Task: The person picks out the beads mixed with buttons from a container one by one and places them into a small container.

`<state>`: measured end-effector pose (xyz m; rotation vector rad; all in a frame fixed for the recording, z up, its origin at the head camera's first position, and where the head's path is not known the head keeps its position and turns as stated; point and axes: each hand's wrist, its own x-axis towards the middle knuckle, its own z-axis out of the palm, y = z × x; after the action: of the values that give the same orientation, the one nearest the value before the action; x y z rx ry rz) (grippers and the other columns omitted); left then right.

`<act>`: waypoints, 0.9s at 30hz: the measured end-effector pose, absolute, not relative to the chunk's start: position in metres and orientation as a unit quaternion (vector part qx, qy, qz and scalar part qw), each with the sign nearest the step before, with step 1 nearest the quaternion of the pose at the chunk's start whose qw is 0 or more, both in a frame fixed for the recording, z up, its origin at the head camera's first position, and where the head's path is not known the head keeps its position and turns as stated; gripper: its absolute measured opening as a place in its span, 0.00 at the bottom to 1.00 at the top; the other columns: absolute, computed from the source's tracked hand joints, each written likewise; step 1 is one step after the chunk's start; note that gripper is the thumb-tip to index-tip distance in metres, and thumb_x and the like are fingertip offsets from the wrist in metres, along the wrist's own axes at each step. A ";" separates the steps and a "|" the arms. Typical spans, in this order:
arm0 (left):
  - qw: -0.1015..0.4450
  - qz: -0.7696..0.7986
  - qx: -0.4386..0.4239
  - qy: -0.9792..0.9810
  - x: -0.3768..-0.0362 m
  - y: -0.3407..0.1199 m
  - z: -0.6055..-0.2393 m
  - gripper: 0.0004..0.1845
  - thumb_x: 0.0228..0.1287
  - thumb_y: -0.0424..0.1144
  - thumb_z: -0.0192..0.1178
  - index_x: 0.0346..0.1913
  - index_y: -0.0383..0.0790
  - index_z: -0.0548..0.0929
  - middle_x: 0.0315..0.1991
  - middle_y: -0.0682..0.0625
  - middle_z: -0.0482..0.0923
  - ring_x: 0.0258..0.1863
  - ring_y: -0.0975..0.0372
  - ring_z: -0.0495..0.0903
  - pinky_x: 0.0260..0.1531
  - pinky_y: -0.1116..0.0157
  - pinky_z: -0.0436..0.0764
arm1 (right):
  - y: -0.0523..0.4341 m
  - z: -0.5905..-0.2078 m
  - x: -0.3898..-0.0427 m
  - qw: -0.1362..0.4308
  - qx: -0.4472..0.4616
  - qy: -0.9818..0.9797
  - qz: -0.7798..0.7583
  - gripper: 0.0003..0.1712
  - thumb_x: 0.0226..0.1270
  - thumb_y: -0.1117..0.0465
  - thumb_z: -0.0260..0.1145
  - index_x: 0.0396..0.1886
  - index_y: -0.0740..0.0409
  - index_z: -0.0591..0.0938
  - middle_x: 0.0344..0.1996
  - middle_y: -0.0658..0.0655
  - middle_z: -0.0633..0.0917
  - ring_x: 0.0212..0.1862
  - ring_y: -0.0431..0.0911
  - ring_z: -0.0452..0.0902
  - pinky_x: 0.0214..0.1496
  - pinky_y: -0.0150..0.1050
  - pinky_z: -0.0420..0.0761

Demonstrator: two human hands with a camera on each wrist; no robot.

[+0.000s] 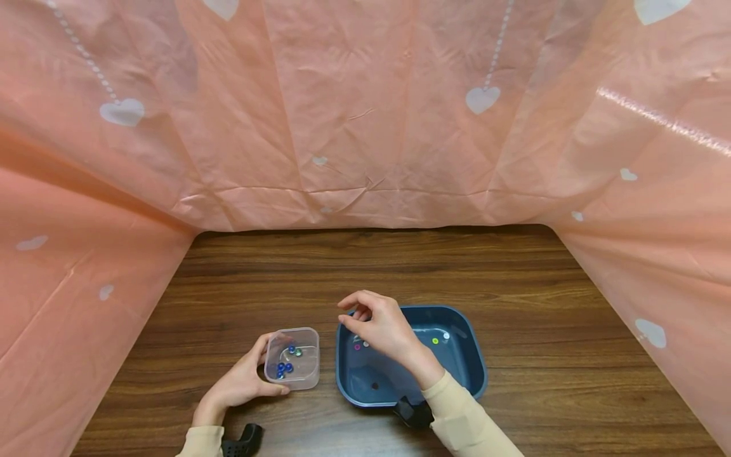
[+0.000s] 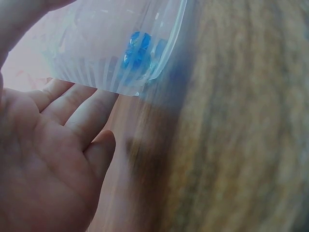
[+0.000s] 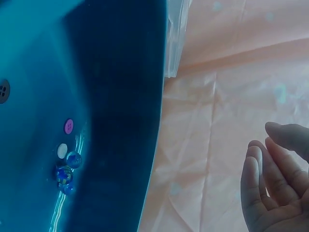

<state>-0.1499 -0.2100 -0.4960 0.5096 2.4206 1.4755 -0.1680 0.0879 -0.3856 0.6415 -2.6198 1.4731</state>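
Observation:
My left hand (image 1: 240, 381) grips a clear square plastic box (image 1: 304, 379), thumb at its near side and fingers around its left. Several blue marbles (image 1: 288, 367) and a greenish one lie inside it. Above the left rim of a dark blue tray (image 1: 464, 368) hovers my right hand (image 1: 388, 327), its fingers loosely bent, thumb and forefinger apart with nothing seen between them. In the right wrist view, several glass marbles (image 3: 63, 174) lie in the tray beside a white button (image 3: 62, 151) and a purple button (image 3: 69, 126). The right forearm hides part of the tray.
A dark button (image 1: 374, 386) and a yellow-green button (image 1: 435, 341) also lie in the tray. Box and tray stand side by side on the wood-grain table (image 1: 542, 304), a narrow gap between them. Pink cloth (image 1: 365, 127) with white hearts surrounds the back and sides.

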 end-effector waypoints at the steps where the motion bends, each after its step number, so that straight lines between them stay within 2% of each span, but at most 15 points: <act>1: 0.131 0.507 0.174 0.834 -0.150 -0.210 -0.496 0.50 0.45 0.41 0.79 0.70 0.41 0.60 0.66 0.41 0.69 0.62 0.46 0.72 0.55 0.64 0.69 | 0.088 -0.386 -0.168 0.034 0.207 -0.852 0.479 0.08 0.62 0.63 0.71 0.42 0.53 0.86 0.33 0.47 0.83 0.31 0.40 0.77 0.33 0.33 0.77; 9: 0.133 0.500 0.167 0.839 -0.150 -0.210 -0.496 0.50 0.45 0.41 0.79 0.69 0.42 0.60 0.65 0.40 0.70 0.62 0.45 0.72 0.56 0.48 0.67 | 0.092 -0.387 -0.167 0.038 0.195 -0.857 0.476 0.09 0.62 0.62 0.71 0.42 0.52 0.86 0.31 0.46 0.83 0.31 0.39 0.77 0.33 0.33 0.77; 14: 0.131 0.498 0.164 0.842 -0.151 -0.210 -0.498 0.50 0.44 0.41 0.79 0.69 0.43 0.60 0.65 0.41 0.71 0.62 0.46 0.73 0.57 0.50 0.68 | 0.095 -0.387 -0.167 0.032 0.184 -0.859 0.476 0.09 0.62 0.63 0.71 0.42 0.51 0.86 0.30 0.46 0.82 0.30 0.38 0.77 0.33 0.34 0.77; 22: 0.126 0.498 0.176 0.840 -0.151 -0.211 -0.498 0.50 0.44 0.42 0.79 0.69 0.42 0.60 0.65 0.41 0.70 0.62 0.46 0.73 0.56 0.59 0.69 | 0.099 -0.389 -0.166 0.036 0.172 -0.861 0.477 0.09 0.60 0.62 0.72 0.42 0.52 0.86 0.30 0.45 0.83 0.30 0.38 0.77 0.33 0.34 0.77; 27: 0.129 0.499 0.173 0.839 -0.151 -0.211 -0.498 0.50 0.44 0.41 0.79 0.69 0.42 0.60 0.65 0.40 0.70 0.62 0.46 0.73 0.56 0.54 0.69 | 0.102 -0.391 -0.165 0.031 0.161 -0.861 0.481 0.09 0.60 0.62 0.73 0.42 0.53 0.87 0.29 0.46 0.83 0.30 0.39 0.77 0.33 0.34 0.77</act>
<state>-0.1509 -0.2108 -0.4979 0.5034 2.4392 1.4522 -0.1654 0.1021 -0.3912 0.4961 -2.6544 1.4811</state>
